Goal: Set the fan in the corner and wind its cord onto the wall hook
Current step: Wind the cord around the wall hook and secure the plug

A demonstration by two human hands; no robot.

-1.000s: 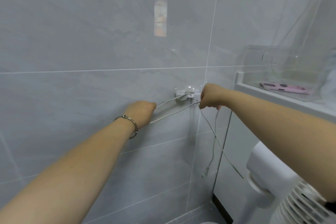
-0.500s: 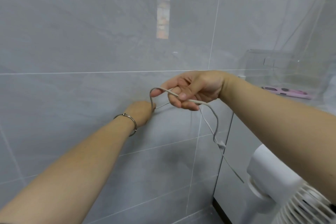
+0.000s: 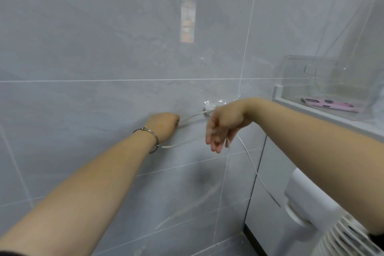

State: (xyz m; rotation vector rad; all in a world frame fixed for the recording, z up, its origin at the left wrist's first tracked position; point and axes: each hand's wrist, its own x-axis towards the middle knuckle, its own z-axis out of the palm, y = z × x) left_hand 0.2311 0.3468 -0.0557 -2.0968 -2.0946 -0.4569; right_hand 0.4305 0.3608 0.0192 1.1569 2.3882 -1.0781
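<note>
Two hands work the winding step: left hand [image 3: 164, 127] grips the white cord [image 3: 256, 172] taut from the wall hook [image 3: 209, 108]; right hand [image 3: 224, 129] blurred, grip indeterminate. Fan [image 3: 340, 237] sits lower right. Next: pass remaining slack over hook.

Legible text, labels, brands, numbers: none can be read on the white plastic fan [image 3: 301, 197], flat pink case [image 3: 332, 106] or grey wall tiles [image 3: 104, 48].
</note>
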